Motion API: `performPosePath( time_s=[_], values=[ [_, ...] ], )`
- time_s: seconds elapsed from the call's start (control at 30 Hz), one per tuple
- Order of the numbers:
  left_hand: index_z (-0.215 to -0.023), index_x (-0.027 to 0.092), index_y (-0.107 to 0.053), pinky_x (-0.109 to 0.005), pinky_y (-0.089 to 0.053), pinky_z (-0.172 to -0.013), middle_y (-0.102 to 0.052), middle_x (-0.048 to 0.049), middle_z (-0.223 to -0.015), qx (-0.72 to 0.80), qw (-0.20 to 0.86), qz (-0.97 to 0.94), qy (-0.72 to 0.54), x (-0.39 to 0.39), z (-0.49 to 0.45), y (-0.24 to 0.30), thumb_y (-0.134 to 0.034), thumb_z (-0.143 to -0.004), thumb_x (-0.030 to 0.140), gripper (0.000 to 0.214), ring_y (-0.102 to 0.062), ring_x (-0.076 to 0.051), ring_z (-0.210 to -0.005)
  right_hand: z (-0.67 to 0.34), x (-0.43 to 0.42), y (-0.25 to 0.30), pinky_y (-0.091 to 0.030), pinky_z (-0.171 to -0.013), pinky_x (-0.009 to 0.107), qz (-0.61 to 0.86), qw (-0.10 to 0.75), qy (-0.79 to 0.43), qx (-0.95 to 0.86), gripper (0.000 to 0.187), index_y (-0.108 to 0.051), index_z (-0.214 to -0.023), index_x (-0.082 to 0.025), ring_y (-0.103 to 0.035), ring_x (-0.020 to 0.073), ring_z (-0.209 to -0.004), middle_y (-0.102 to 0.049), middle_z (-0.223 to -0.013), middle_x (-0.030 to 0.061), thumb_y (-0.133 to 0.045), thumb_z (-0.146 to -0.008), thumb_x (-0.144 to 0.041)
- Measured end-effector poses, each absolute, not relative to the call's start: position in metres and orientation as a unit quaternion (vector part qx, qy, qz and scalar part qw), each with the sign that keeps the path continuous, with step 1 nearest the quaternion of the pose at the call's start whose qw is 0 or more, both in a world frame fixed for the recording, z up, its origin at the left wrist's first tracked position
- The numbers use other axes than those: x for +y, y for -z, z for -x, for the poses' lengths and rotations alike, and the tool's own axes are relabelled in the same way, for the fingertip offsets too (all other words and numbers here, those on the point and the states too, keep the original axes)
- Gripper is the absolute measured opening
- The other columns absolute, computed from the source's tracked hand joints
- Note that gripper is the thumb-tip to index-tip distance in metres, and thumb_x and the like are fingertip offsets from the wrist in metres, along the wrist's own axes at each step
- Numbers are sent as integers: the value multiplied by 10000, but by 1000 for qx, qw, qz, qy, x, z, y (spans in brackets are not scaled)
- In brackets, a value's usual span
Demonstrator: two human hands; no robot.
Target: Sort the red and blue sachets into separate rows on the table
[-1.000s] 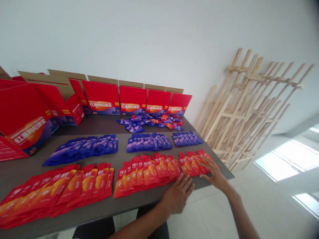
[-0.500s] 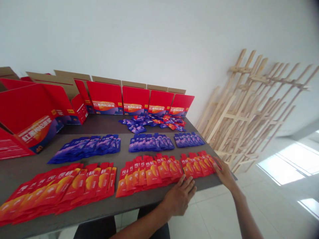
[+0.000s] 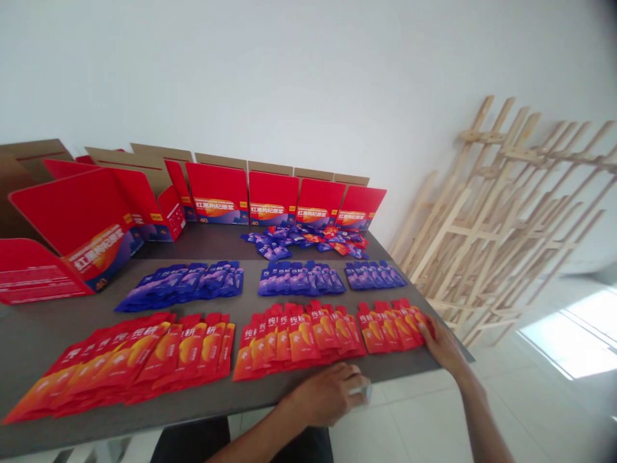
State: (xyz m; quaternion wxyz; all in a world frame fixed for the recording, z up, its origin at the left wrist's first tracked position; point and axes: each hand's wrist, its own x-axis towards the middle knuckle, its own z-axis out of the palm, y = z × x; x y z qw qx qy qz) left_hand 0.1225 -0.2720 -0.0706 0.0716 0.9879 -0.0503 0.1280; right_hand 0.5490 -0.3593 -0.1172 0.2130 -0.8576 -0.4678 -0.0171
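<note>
Three fanned rows of red-orange sachets lie along the near side of the dark table: a long left row, a middle row and a short right row. My right hand lies flat, fingers out, against the right end of the short row. At the table's front edge my left hand rests with fingers curled under, just below the middle row; nothing shows in it. Behind are three rows of blue sachets.
Open red cartons stand along the back of the table, with larger ones at the left. A loose heap of blue and red sachets lies before them. Wooden frames lean on the wall at the right, above a pale tiled floor.
My right hand slid from on top of the short red row to its right end. The left hand drew back to the table edge and curled. The view shifted slightly.
</note>
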Motion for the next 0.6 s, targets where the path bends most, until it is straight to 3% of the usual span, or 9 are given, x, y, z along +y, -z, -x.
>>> performPosePath(
  time_s=[0.13,0.23,0.33,0.43,0.5,0.6],
  values=[
    [-1283,211,-716,-308,-455,-1146,-665,-49,-1445,10,192,-974,-124,-274,-101,78,-469,-1114,313,317,-554,-203,-1396,-529,-340,89,-435,-1124,649,848,249,110,-455,708,-591,-1409,-153,-556,432,-1352,-604,-1435,242,-407,-948,-658],
    [-1455,274,-613,-300,-404,-1216,-607,-25,-1528,82,320,-939,-94,-279,-87,77,-510,-1100,376,384,-528,-190,-1448,-501,-304,54,-457,-1119,597,788,330,104,-509,620,-641,-1343,-183,-602,381,-1297,-672,-1347,195,-472,-948,-629],
    [-1506,313,-568,-291,-404,-1220,-568,-14,-1565,125,379,-915,-61,-280,-67,69,-590,-1060,386,452,-557,-192,-1426,-464,-247,21,-599,-888,443,726,414,-75,-544,512,-714,-1211,-210,-734,281,-968,-779,-1063,121,-552,-927,-604],
    [-1505,368,-566,-342,-413,-1227,-573,15,-1554,173,401,-899,-33,-274,-36,65,-610,-1047,394,462,-576,-211,-1409,-427,-178,-3,-554,-540,289,674,468,-308,-481,391,-733,-1094,-208,-685,186,-614,-775,-857,66,-603,-910,-528],
    [-1504,410,-559,-373,-411,-1235,-579,35,-1544,205,414,-886,-33,-270,-13,66,-642,-1026,348,489,-574,-225,-1412,-407,-130,-13,-512,-497,227,649,482,-424,-408,259,-724,-1067,-199,-644,132,-551,-770,-835,44,-599,-947,-391],
    [-1483,440,-574,-365,-440,-1214,-608,52,-1512,239,418,-875,-52,-264,13,72,-684,-988,264,536,-602,-225,-1384,-385,-67,-20,-497,-511,189,659,486,-479,-318,186,-698,-997,-156,-603,93,-515,-756,-779,48,-547,-1008,-264]
  ],
)
